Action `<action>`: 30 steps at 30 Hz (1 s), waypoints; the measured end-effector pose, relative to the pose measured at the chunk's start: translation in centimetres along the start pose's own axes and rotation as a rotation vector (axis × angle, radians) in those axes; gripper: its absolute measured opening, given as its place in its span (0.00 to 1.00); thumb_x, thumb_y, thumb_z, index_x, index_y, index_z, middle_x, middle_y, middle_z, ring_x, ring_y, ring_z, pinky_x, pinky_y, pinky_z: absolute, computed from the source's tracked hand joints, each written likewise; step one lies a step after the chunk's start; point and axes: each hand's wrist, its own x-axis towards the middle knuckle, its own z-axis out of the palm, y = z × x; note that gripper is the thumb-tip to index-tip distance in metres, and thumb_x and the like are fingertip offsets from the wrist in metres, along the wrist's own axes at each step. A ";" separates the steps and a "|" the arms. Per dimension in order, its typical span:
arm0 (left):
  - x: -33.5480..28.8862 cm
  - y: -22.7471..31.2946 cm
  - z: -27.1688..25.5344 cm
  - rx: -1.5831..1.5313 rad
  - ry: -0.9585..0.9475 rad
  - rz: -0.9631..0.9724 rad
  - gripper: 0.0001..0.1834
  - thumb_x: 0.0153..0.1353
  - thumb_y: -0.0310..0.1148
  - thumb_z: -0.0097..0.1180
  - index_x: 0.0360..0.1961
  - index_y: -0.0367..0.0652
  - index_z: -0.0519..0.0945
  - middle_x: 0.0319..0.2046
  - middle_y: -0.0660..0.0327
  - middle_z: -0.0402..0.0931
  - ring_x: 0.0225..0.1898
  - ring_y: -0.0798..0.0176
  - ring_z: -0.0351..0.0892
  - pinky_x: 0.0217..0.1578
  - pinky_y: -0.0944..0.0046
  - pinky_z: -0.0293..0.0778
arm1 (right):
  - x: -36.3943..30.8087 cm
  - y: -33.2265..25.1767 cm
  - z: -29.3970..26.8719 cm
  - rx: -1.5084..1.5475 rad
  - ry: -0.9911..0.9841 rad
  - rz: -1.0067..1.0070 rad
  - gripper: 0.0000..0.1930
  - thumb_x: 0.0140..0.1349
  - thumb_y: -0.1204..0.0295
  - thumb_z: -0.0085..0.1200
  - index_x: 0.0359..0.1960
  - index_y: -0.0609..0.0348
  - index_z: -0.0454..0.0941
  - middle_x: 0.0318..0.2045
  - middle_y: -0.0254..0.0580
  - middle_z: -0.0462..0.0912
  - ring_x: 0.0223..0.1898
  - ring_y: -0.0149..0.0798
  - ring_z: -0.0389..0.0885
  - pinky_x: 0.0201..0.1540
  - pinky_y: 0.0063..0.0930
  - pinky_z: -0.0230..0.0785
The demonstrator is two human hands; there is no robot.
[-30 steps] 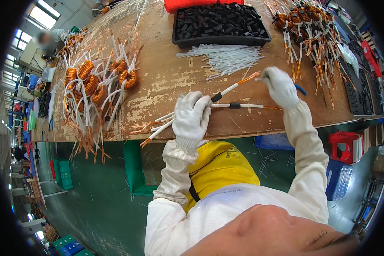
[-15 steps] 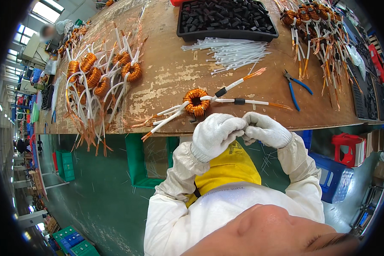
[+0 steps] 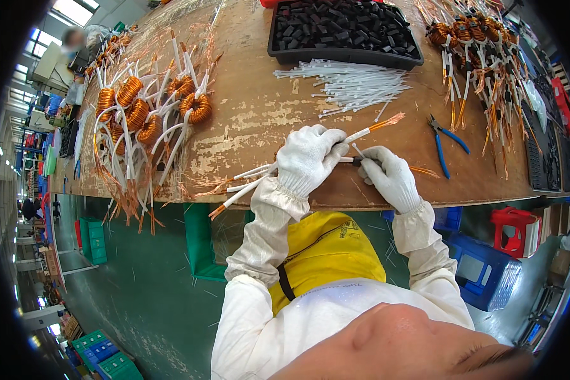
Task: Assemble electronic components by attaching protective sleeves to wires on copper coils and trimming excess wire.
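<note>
My left hand (image 3: 307,159), in a white glove, lies over a copper-wound ring coil and hides nearly all of it. Its fingers close on the coil's white-sleeved leads (image 3: 358,135) near where they leave the ring. Bare copper strands fan out at the lead ends. Over the lower right lead, my gloved right hand (image 3: 389,177) pinches a thin white cable tie (image 3: 357,149), whose end sticks up beside the fingertips. A black sleeve (image 3: 357,161) on that lead is partly covered by those fingers. More white leads (image 3: 244,190) stick out left of my left wrist.
Loose white cable ties (image 3: 354,85) lie before a black tray (image 3: 345,57) of small black pieces. Blue-handled cutters (image 3: 443,145) rest to the right. Finished-looking coils pile up at left (image 3: 136,114) and far right (image 3: 468,31). The wooden table's front edge (image 3: 335,208) runs below my hands.
Both hands have moved from the table's edge up onto the coil and its leads. The left now covers the ring; the right has moved to the lower lead with a cable tie.
</note>
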 end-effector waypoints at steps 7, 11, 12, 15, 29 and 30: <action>-0.4 -0.1 0.5 0.020 0.064 0.032 0.08 0.60 0.33 0.66 0.40 0.46 0.87 0.31 0.59 0.81 0.36 0.53 0.82 0.37 0.55 0.79 | 1.4 -1.4 1.7 0.258 -0.013 0.095 0.13 0.73 0.71 0.52 0.50 0.68 0.79 0.33 0.43 0.88 0.28 0.29 0.84 0.34 0.24 0.77; -0.5 0.1 0.5 0.042 0.086 -0.021 0.09 0.62 0.30 0.64 0.43 0.44 0.86 0.33 0.57 0.83 0.37 0.52 0.84 0.38 0.57 0.80 | 1.7 -1.0 2.1 0.271 -0.059 0.067 0.12 0.73 0.71 0.52 0.52 0.66 0.79 0.32 0.41 0.87 0.27 0.28 0.82 0.33 0.23 0.76; -0.4 0.1 0.5 0.044 0.085 -0.018 0.09 0.62 0.30 0.64 0.43 0.44 0.86 0.33 0.57 0.83 0.37 0.52 0.84 0.38 0.57 0.80 | 1.7 -1.1 2.2 0.285 -0.073 0.066 0.12 0.73 0.72 0.51 0.52 0.66 0.79 0.32 0.40 0.86 0.26 0.27 0.81 0.32 0.23 0.76; 0.1 0.2 -0.4 -0.116 0.040 -0.085 0.10 0.66 0.30 0.62 0.48 0.42 0.85 0.40 0.54 0.86 0.39 0.54 0.87 0.39 0.58 0.82 | 1.8 -0.5 2.9 0.321 -0.097 0.036 0.13 0.73 0.71 0.52 0.53 0.64 0.79 0.34 0.40 0.86 0.27 0.27 0.81 0.33 0.23 0.76; -0.6 -0.9 -0.7 -0.680 -0.089 -0.401 0.09 0.72 0.28 0.57 0.50 0.37 0.82 0.40 0.62 0.84 0.40 0.72 0.81 0.45 0.69 0.79 | -0.7 -0.6 2.5 0.472 -0.163 -0.140 0.15 0.76 0.74 0.47 0.60 0.62 0.76 0.43 0.43 0.86 0.39 0.29 0.84 0.42 0.24 0.79; -0.7 -1.0 -0.8 -0.812 -0.113 -0.416 0.10 0.73 0.28 0.55 0.50 0.36 0.81 0.41 0.62 0.84 0.42 0.72 0.81 0.46 0.69 0.79 | -0.9 -0.8 2.3 0.632 -0.258 -0.186 0.15 0.76 0.76 0.45 0.59 0.64 0.76 0.45 0.44 0.85 0.42 0.30 0.85 0.45 0.25 0.80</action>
